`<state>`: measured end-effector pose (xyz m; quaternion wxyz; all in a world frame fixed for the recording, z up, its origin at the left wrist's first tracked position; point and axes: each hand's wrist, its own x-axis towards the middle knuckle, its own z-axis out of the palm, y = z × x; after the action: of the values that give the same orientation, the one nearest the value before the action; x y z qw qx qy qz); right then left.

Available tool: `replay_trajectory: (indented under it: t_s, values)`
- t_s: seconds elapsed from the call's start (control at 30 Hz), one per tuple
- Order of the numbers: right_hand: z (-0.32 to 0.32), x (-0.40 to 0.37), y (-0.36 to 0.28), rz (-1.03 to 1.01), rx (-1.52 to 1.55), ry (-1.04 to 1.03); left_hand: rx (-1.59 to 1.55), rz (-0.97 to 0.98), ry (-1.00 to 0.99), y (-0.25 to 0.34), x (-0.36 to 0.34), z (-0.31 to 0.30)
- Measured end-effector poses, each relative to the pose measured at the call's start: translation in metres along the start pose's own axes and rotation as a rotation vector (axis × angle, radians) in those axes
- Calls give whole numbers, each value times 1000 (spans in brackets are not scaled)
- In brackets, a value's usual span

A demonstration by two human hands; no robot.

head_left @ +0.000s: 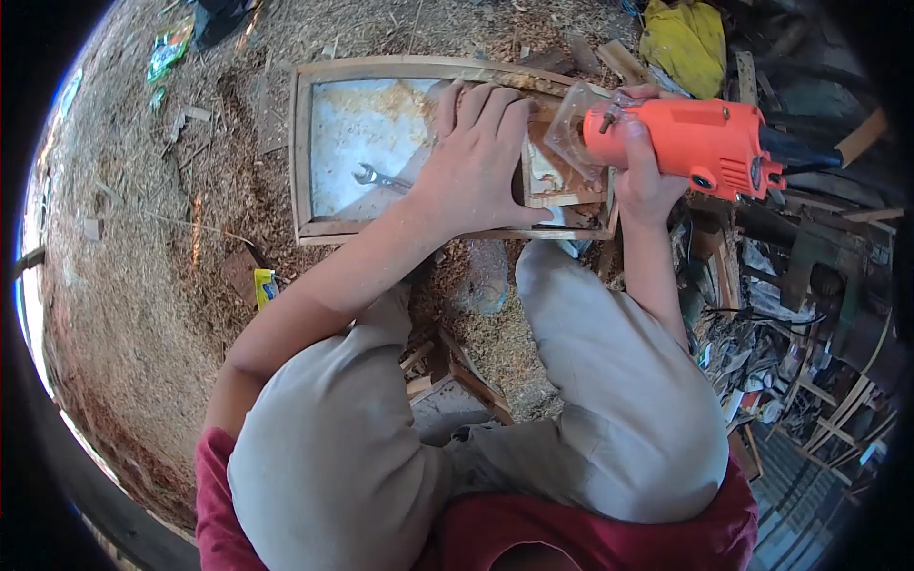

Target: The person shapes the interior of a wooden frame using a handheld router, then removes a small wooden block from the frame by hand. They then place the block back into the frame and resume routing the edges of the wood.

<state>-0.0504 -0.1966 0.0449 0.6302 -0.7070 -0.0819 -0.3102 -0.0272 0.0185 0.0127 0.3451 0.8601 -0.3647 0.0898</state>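
Observation:
My right hand (pixel 643 157) is wrapped around an orange power tool (pixel 676 143), which looks like a trim router with a clear base plate (pixel 571 128). The tool lies tilted on its side, its base turned toward a wooden piece (pixel 562 181) at the right end of a shallow wooden-framed tray (pixel 300 152). My left hand (pixel 476 157) spans the wooden piece, fingers bent toward its far edge and thumb toward the near edge. Its palm hides much of the piece. Beside my left wrist, an open-ended wrench (pixel 381 178) lies on the tray's white bottom.
Wood shavings (pixel 162 285) cover the ground. A yellow bag (pixel 683 48) lies at the far right, past the tool. Wood scraps and clutter (pixel 790 381) fill the right side. My knees (pixel 619 381) flank the near side, and a small yellow packet (pixel 266 285) lies left of my forearm.

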Motion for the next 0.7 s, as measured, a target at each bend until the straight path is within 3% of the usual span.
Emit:
replay_trajectory:
  t_s: [0.4, 0.7]
  values:
    - [-5, -2, 7, 29, -128, -23, -10, 3, 62, -6, -6, 10]
    - [-11, 8, 19, 6, -48, -76, -33, 1, 89, -10, -8, 15]
